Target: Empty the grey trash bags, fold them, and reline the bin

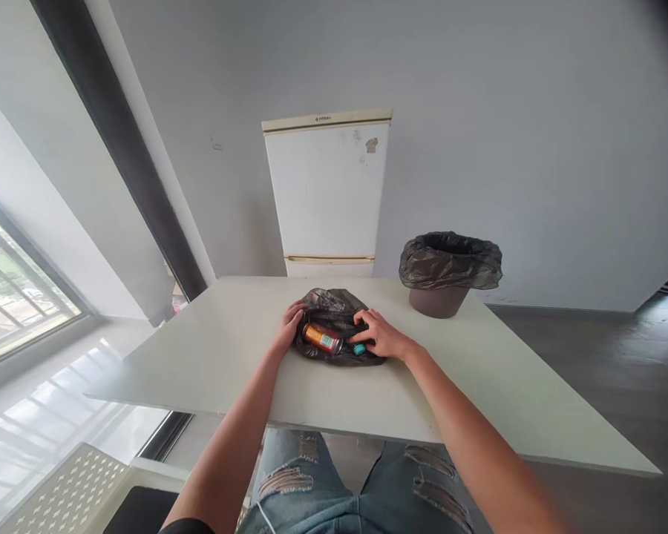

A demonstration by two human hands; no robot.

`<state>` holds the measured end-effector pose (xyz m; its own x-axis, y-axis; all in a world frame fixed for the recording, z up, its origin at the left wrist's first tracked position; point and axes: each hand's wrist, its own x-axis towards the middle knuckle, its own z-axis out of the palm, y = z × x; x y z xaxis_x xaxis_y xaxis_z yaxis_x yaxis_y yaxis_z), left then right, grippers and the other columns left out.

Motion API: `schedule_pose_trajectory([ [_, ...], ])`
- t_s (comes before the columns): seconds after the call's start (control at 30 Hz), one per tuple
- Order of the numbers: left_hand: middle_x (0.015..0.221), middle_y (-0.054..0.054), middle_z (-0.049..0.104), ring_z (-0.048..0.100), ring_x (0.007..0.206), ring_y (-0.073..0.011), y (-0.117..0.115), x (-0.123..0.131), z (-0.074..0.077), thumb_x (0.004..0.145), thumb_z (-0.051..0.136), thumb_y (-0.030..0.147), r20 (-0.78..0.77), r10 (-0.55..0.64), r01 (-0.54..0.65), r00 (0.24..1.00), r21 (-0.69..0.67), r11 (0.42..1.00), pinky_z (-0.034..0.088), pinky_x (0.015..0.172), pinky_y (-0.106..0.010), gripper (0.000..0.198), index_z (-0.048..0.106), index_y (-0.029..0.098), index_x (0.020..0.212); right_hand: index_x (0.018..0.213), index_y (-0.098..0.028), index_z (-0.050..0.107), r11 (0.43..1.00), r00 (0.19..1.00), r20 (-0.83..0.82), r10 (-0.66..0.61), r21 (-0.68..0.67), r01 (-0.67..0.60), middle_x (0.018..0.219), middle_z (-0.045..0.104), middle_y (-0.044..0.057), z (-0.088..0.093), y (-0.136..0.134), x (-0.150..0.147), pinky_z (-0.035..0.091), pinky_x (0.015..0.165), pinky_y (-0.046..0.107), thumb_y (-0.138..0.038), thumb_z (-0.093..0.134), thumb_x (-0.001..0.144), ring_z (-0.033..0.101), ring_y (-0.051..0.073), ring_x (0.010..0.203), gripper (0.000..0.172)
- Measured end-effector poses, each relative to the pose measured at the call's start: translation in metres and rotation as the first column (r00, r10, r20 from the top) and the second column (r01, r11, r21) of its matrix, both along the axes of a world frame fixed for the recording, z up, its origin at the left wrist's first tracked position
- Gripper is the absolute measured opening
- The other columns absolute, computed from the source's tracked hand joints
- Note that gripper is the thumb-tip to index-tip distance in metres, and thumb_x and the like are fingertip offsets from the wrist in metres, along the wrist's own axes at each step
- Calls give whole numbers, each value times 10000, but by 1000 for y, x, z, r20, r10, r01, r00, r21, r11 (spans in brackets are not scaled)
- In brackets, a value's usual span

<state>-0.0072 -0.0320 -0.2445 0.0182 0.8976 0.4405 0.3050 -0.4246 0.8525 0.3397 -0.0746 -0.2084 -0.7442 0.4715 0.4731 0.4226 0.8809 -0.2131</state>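
Observation:
A black plastic bag lies spread on the white table, its mouth facing up. Inside it rests an orange drink can on its side, with a red and white patch near one end. To the can's right shows a teal cap; whatever it belongs to is hidden in the bag. My left hand grips the bag's left edge, fingers over the rim. Over the bag's right side, my right hand has its fingers apart and curved, close to the teal cap.
A brown trash bin lined with a black bag stands at the table's back right. Behind the table is a white fridge. A cream plastic chair is at lower left, near the window.

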Motion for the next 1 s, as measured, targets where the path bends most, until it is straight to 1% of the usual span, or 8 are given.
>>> schedule_pose_trajectory([
  [0.2, 1478, -121, 665, 576, 1454, -319, 6, 1, -10, 929, 653, 351, -14, -34, 34, 999, 6, 999, 482, 1215, -504, 268, 839, 252, 1095, 1193, -363, 845, 976, 916, -400, -36, -212, -54, 1246, 513, 89, 10, -10, 2, 483, 1071, 488, -344, 825, 881, 520, 274, 1123, 313],
  [0.37, 1467, -135, 651, 596, 1422, -340, 5, 0, -10, 902, 667, 323, -16, -8, 8, 1000, 1, 1000, 559, 1100, -507, 237, 829, 259, 1062, 1128, -263, 786, 925, 621, -770, -151, -332, -187, 1224, 518, 97, 12, -8, 2, 528, 903, 400, -619, 788, 862, 555, 265, 1044, 444],
  [0.53, 1411, -112, 671, 617, 1368, -327, -13, 5, 10, 936, 622, 326, -114, 68, -53, 991, 130, 990, 489, 1181, -554, 229, 796, 267, 1071, 1076, -261, 708, 841, 395, -857, -330, -457, -289, 1057, 619, 63, 13, -7, -4, 524, 822, 352, -636, 779, 861, 586, 249, 940, 438],
  [0.63, 1253, -107, 695, 655, 1235, -311, -38, 17, 31, 1006, 570, 369, -72, 197, -168, 978, 290, 942, 535, 1095, -527, 216, 757, 287, 1074, 1059, -269, 710, 775, 347, -863, -369, -491, -398, 957, 658, 35, 13, -9, -7, 522, 807, 344, -601, 822, 846, 606, 236, 872, 411],
  [0.7, 1113, -97, 700, 681, 1090, -296, -57, 32, 46, 1031, 544, 386, -64, 200, -168, 978, 333, 928, 575, 978, -494, 203, 731, 307, 1025, 1059, -272, 719, 747, 334, -862, -380, -500, -439, 964, 685, 32, 12, -9, -8, 528, 806, 343, -585, 843, 837, 622, 233, 862, 404],
  [0.8, 1129, -91, 719, 690, 1081, -297, -82, 63, 64, 1016, 593, 409, -228, -9, 73, 974, 272, 960, 582, 946, -482, 188, 728, 329, 1119, 1068, -272, 736, 727, 328, -859, -393, -509, -461, 974, 697, 27, 11, -10, -7, 526, 810, 327, -559, 866, 832, 633, 223, 874, 393],
  [0.87, 1246, -95, 725, 678, 1184, -322, -91, 84, 71, 944, 718, 444, -359, -130, 204, 924, 176, 963, 567, 1011, -497, 338, 709, 341, 1266, 1080, -273, 747, 725, 331, -863, -382, -502, -471, 977, 693, 27, 11, -10, -6, 526, 817, 325, -571, 887, 808, 631, 222, 886, 427],
  [1.0, 1377, -121, 713, 666, 1278, -391, -88, 110, 73, 812, 860, 468, -390, -206, 227, 897, 8, 974, 542, 1055, -534, 677, 632, 326, 1433, 1100, -282, 769, 731, 366, -859, -359, -502, -461, 1024, 700, 39, 12, -12, -6, 533, 821, 343, -635, 914, 749, 630, 238, 912, 519],
])
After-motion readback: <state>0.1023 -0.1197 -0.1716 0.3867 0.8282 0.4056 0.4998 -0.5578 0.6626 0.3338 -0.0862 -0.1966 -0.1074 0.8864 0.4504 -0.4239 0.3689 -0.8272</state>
